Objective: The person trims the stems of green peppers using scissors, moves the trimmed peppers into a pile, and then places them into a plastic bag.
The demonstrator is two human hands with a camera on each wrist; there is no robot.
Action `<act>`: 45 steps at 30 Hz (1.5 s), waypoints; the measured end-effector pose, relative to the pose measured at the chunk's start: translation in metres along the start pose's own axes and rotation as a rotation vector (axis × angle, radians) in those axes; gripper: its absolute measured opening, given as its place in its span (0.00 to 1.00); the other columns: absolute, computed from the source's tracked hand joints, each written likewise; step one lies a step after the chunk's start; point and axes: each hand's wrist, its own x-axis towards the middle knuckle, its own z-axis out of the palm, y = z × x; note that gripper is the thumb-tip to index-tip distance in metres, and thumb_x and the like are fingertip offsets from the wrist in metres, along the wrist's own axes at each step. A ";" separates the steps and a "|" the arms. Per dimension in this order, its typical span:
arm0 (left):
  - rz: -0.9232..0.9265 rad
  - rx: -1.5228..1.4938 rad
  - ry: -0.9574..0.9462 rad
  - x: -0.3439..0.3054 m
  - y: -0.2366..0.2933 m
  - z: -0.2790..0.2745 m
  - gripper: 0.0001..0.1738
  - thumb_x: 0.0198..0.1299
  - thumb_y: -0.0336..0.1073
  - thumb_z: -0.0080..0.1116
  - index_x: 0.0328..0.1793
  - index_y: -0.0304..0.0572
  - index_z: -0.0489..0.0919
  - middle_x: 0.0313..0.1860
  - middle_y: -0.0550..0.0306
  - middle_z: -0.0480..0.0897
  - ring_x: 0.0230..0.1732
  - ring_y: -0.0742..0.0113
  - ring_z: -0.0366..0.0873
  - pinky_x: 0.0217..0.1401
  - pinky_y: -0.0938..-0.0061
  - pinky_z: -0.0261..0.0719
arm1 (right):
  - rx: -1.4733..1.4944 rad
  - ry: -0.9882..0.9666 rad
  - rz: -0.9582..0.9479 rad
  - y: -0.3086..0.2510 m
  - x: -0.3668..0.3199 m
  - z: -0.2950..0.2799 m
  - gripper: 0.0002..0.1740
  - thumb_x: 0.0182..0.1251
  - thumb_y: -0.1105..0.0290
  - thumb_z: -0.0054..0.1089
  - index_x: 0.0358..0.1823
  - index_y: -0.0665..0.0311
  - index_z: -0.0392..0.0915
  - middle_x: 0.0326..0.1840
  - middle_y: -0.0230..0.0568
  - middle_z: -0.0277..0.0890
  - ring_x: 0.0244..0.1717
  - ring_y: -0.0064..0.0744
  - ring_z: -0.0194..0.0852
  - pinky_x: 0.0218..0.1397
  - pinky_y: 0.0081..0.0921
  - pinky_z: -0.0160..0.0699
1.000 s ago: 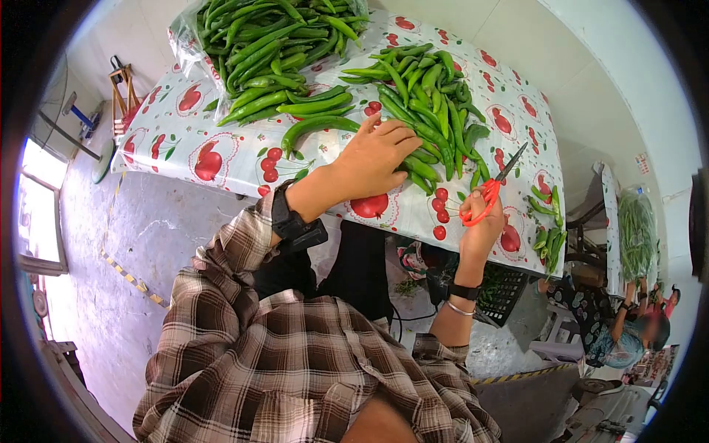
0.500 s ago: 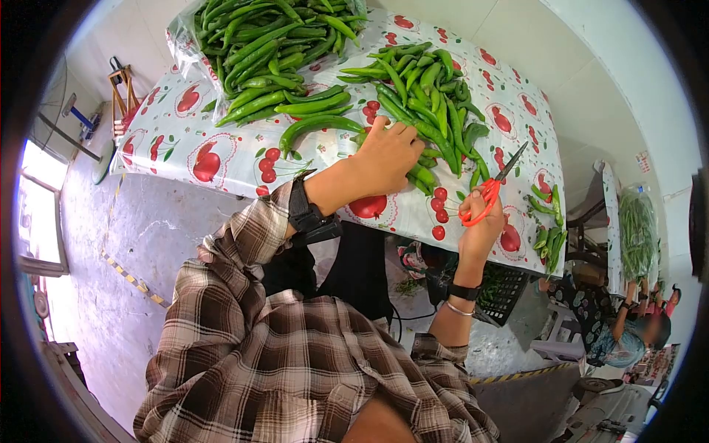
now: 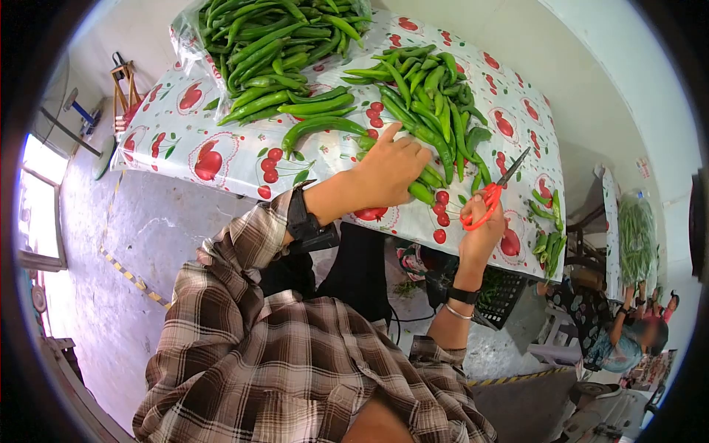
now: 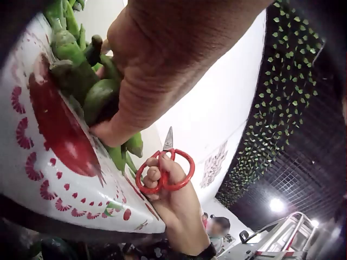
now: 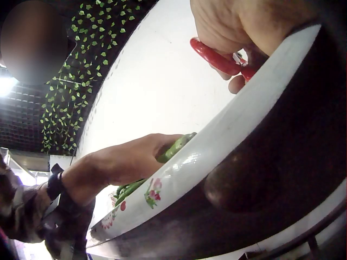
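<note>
From my end, the left hand (image 3: 388, 170) lies on the near edge of the loose peppers (image 3: 432, 96). Its fingers and thumb are curled round a few of them, and the left wrist view shows the green pods gripped against the cloth. The right hand (image 3: 480, 229) is just beside it at the near edge of the counter (image 3: 185, 140). Its fingers are through the red handles of the scissors (image 3: 491, 196), which it holds clear of the cloth, blades pointing up and away and close together.

The counter wears a glossy white cloth (image 3: 221, 166) printed with red apples and cherries, which hangs over the near edge. At the far end a clear plastic bag (image 3: 273, 37) bulges with more long green peppers, some lying out of its mouth towards the loose heap. A small heap of short green pieces (image 3: 548, 240) sits at the right-hand edge, apart from the rest.

Under the counter, by the right wrist, I see a black basket (image 3: 502, 292) on the floor (image 3: 125, 236). The floor is grey concrete with a yellow-and-black striped line across it. A pale wall (image 3: 591, 81) runs behind the counter. Further right, a second counter (image 3: 609, 221) carries another full bag, and another person (image 3: 628, 332) sits beside it.
</note>
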 end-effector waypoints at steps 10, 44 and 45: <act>-0.100 -0.252 0.260 -0.012 -0.015 -0.018 0.27 0.40 0.35 0.67 0.50 0.42 0.72 0.37 0.49 0.79 0.43 0.56 0.80 0.64 0.57 0.67 | 0.016 -0.022 -0.019 0.003 0.000 -0.002 0.06 0.66 0.72 0.54 0.38 0.68 0.70 0.19 0.31 0.66 0.19 0.16 0.59 0.23 0.14 0.57; -0.702 -1.424 0.685 -0.032 -0.080 -0.068 0.17 0.54 0.38 0.59 0.45 0.34 0.75 0.36 0.57 0.79 0.33 0.67 0.76 0.40 0.74 0.76 | -0.005 -0.014 -0.015 0.003 0.000 -0.003 0.07 0.66 0.71 0.53 0.39 0.69 0.72 0.19 0.31 0.65 0.20 0.17 0.57 0.25 0.17 0.59; -0.701 -1.426 0.683 -0.030 -0.084 -0.067 0.17 0.54 0.38 0.59 0.45 0.34 0.75 0.36 0.57 0.79 0.33 0.67 0.76 0.40 0.74 0.76 | 0.007 -0.021 -0.006 0.003 0.000 -0.003 0.07 0.66 0.71 0.52 0.39 0.69 0.72 0.19 0.31 0.65 0.20 0.17 0.57 0.25 0.17 0.59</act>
